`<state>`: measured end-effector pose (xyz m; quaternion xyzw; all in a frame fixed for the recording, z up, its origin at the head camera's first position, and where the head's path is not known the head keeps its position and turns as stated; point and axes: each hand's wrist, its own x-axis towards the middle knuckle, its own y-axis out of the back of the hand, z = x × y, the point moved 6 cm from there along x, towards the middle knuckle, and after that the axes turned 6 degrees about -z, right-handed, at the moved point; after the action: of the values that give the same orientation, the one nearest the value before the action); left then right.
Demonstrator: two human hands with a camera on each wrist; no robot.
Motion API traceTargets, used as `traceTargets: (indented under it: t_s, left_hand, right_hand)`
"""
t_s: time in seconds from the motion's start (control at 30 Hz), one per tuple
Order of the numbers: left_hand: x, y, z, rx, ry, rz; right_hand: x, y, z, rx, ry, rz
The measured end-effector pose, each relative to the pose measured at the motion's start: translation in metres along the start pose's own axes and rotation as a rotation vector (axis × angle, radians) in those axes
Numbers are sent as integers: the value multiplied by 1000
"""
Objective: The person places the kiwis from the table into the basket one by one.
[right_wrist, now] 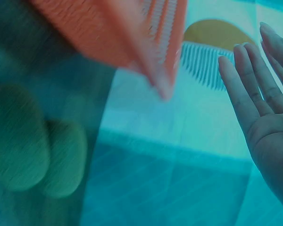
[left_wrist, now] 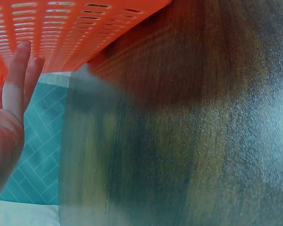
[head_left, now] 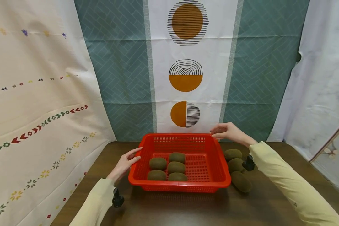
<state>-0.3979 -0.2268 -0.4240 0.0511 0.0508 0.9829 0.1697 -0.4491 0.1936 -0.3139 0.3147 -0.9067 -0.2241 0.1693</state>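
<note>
A red plastic basket (head_left: 179, 188) with slotted walls stands on the table, with several brown kiwis (head_left: 176, 167) in its left half. My left hand (head_left: 127, 162) is at the basket's left rim, its fingers extended along the outer wall in the left wrist view; whether they touch it is hard to tell. Over the back right corner hovers my right hand (head_left: 228, 131), holding nothing. Its fingers are loosely extended in the right wrist view, apart from the basket corner (right_wrist: 151, 70). Three more kiwis (head_left: 241, 182) lie in a row on the table, right of the basket.
The brown wooden table (head_left: 183, 210) reflects light at its front. Patterned cloths hang around it: a teal and white one (head_left: 124, 72) behind, a cream one (head_left: 39, 103) at left and a pale one (head_left: 319, 103) at right.
</note>
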Motion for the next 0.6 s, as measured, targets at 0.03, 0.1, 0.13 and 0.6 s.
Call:
traceTargets:
  t_s: [0.03,0.1,0.13,0.6]
  left_hand:
    - [0,0,0,2,-2,0]
    - [0,0,0,8,-4,2]
    - [0,0,0,8,-5,4]
    - [-1,-1,2,-4,-4,-4]
  right_hand:
    - [-5,3,4,3,-1,9]
    - [-14,9,14,2,-5,24]
    - [-18,12,19,3,-6,28]
    - [-70,31,89,-121,-61,164]
